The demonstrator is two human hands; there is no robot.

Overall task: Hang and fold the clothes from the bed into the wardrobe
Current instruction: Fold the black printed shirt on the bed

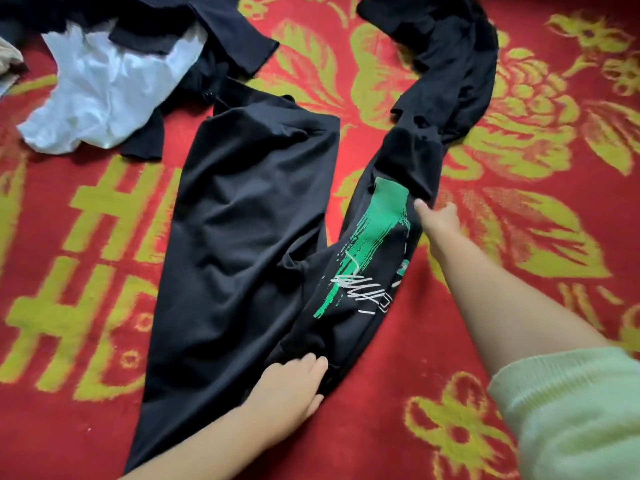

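Both hands point(287, 382) point(438, 220) touch black trousers point(242, 220) on bedspread point(519, 202).

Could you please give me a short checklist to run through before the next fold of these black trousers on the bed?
1. Left hand rests flat on the black trousers near the waist: ok.
2. Right hand grips the printed leg's edge: ok.
3. Printed leg lies straight: not ok, it curves and its far end is bunched.
4. Plain leg smooth: not ok, creased.
5. Legs aligned: not ok, spread in a V.
6. White garment clear of the trousers: ok.
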